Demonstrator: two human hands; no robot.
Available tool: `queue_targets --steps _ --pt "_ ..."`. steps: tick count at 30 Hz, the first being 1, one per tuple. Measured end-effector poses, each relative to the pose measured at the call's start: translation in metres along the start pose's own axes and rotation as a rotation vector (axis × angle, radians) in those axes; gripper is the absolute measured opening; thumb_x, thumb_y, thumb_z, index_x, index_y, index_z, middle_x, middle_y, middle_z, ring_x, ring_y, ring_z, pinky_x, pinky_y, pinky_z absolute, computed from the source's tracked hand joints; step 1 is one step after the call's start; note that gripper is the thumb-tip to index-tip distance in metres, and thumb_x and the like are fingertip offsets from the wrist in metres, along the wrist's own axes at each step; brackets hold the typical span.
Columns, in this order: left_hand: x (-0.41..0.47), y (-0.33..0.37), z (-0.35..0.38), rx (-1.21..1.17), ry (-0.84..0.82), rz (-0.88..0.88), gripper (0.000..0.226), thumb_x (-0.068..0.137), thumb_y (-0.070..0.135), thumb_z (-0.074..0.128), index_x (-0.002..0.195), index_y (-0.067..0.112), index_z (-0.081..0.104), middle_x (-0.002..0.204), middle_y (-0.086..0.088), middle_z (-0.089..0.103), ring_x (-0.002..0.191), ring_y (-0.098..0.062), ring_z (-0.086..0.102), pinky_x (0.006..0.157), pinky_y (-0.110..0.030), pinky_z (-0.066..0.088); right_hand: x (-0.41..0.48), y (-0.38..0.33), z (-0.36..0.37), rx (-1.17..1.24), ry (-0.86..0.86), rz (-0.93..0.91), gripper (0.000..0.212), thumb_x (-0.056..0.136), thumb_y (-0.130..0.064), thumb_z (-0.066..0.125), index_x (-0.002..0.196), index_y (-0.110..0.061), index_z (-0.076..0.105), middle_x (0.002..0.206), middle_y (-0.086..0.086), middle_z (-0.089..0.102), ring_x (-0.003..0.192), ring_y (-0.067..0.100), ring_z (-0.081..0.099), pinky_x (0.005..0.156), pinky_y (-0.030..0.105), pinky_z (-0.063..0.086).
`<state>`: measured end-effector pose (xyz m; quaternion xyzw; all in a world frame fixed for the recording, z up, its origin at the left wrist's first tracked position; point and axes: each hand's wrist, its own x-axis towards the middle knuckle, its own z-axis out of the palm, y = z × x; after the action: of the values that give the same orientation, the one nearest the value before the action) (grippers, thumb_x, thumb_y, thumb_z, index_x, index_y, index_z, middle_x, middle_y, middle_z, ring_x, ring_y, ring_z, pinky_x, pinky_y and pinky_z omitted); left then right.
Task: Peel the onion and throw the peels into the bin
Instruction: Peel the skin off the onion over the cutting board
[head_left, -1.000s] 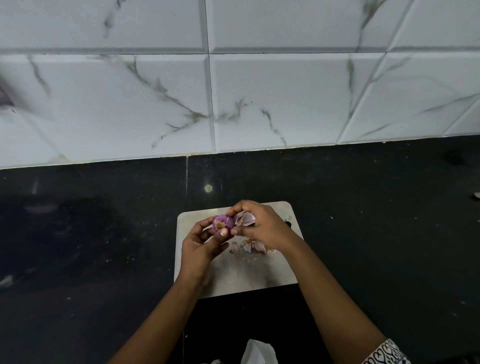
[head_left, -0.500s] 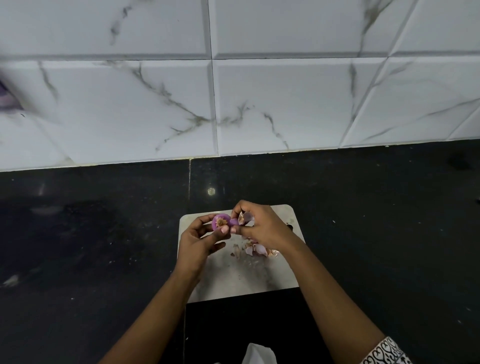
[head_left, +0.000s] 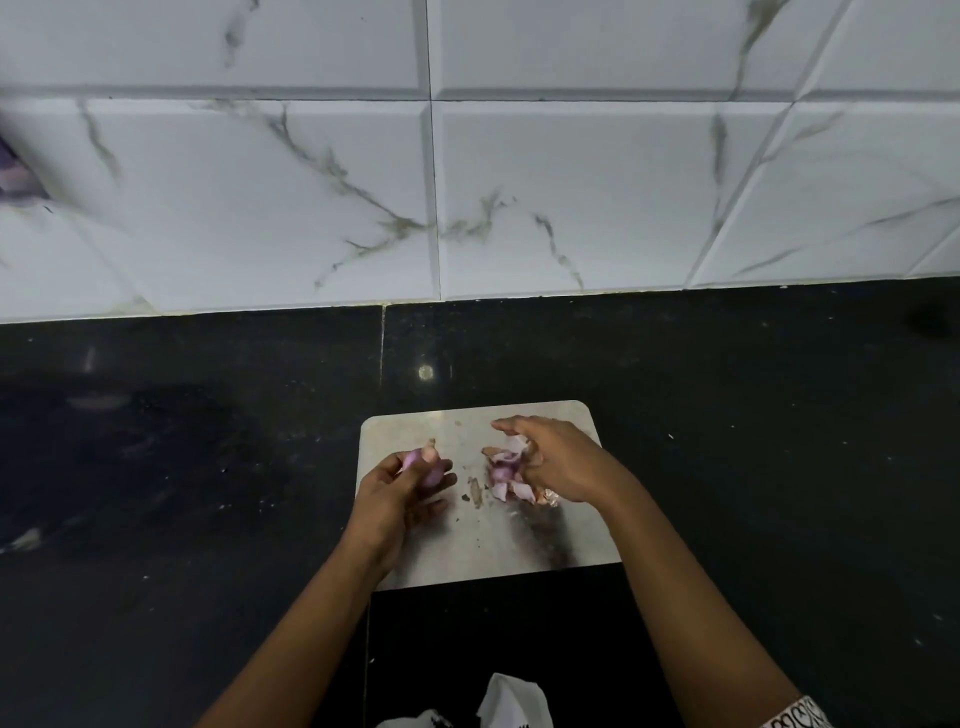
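The hands have come apart, the left hand (head_left: 397, 491) closed around the onion (head_left: 427, 467) at frame centre, the right hand (head_left: 558, 462) loosely cupping the peels (head_left: 506, 475) on the board (head_left: 467, 551), where light scraps could scatter across the desk (head_left: 753, 441).

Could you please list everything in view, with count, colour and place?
onion: one, purple, in the left hand, over the board's left side
peels: a small pile, pink and papery brown, on the board under the right hand
board: one, pale grey, on the counter
counter: one, black, below the tiles
tiles: white, marbled, rear wall
white item: bottom edge, unclear what
left hand: closed on onion
right hand: over peels, grip unclear
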<state>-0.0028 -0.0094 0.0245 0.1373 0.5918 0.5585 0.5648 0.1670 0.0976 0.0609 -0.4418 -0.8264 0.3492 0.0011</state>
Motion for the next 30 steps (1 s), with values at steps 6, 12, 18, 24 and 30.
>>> queue_targets --steps 6,12,18,24,30 --pt "-0.001 -0.001 0.001 0.077 -0.036 0.051 0.024 0.088 0.025 0.057 0.107 0.012 0.062 0.097 -0.008 0.071 0.074 -0.015 0.072 0.061 -0.025 0.056 -0.009 0.004 -0.011 0.206 0.240 0.033 0.039 0.087 0.004 0.051 0.118 -0.020 0.059 0.118 -0.002 0.063 0.101 0.003 0.057 0.080 0.009 0.042" --pt "-0.004 0.000 0.008 0.136 -0.066 0.115 0.039 0.073 0.046 0.053 0.096 0.017 0.065 0.081 -0.001 0.073 0.064 -0.011 0.069 0.066 -0.028 0.055 -0.009 -0.018 -0.002 0.323 0.230 -0.138 0.028 0.083 -0.011 0.066 0.109 -0.021 0.064 0.098 -0.006 0.068 0.089 0.002 0.063 0.082 0.024 0.055" --pt "-0.007 0.006 0.011 0.168 -0.103 0.223 0.040 0.074 0.047 0.054 0.100 0.018 0.064 0.078 0.001 0.074 0.069 -0.014 0.070 0.063 -0.026 0.054 -0.006 -0.037 0.006 0.185 0.248 -0.301 0.026 0.077 -0.015 0.072 0.103 -0.018 0.069 0.098 0.000 0.069 0.086 0.009 0.064 0.077 0.020 0.050" --pt "-0.011 0.015 0.010 0.087 -0.179 0.209 0.035 0.076 0.039 0.057 0.105 0.024 0.067 0.092 0.000 0.076 0.085 -0.017 0.072 0.060 -0.022 0.055 -0.005 -0.037 -0.001 0.117 0.288 -0.353 0.021 0.079 -0.018 0.071 0.099 -0.015 0.072 0.092 0.003 0.072 0.080 0.010 0.065 0.072 0.018 0.050" --pt "-0.009 0.015 0.007 -0.002 -0.211 0.167 0.034 0.075 0.027 0.059 0.106 0.016 0.066 0.096 -0.008 0.074 0.089 -0.022 0.071 0.059 -0.022 0.057 -0.008 -0.035 -0.007 -0.018 0.310 -0.465 0.020 0.080 -0.018 0.070 0.099 -0.011 0.072 0.084 0.007 0.073 0.070 0.013 0.065 0.066 0.025 0.053"
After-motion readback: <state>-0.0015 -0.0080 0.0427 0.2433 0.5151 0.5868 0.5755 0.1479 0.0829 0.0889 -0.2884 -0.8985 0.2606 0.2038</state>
